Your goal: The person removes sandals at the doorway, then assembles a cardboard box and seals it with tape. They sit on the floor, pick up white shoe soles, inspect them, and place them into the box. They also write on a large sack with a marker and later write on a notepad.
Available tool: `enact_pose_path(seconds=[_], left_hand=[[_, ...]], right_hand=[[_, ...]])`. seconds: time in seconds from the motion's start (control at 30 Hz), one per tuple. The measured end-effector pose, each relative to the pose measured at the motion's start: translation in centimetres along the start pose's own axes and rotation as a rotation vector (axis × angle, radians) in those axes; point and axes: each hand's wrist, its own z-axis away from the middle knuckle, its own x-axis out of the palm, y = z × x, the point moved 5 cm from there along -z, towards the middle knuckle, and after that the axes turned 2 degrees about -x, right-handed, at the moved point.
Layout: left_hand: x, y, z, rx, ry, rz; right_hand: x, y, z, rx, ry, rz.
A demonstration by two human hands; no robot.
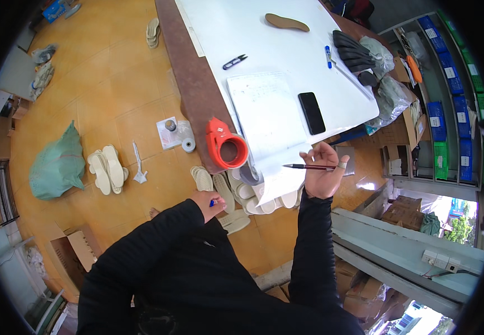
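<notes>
A dark red pen (314, 167) lies across my right hand (324, 177), held at the thumb with its tip pointing left. The other fingers of that hand are curled above it. Below the hand's left side, an open notebook (261, 106) rests on the white table, its lower page bending over the near edge. My left hand (207, 206) is closed near my lap around a small blue thing (213, 202), mostly hidden by the fingers. Beside the notebook stands a red tape dispenser (215, 146). A black phone (311, 113) lies right of the notebook.
Thread snips (235, 62), a brown insole (287, 22) and a blue pen (328, 57) lie on the table (219, 28). Pale soles (225, 192) crowd the floor under its near edge. A green sack (58, 164) sits left; shelves with blue bins (451, 72) stand right.
</notes>
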Motion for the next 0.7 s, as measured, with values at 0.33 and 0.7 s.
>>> enact_pose_path(seconds=[0.33,0.7], left_hand=[[-1.8,-1.6,1.2,-0.125,0.064,-0.001],[-3.2,-2.3,1.9,-0.354,0.106,-0.031]], right_hand=[[-6.0,1.5,-5.2,-0.017,0.106,0.197],[-3.9,4.1,-8.5,-0.004,0.021,0.599]])
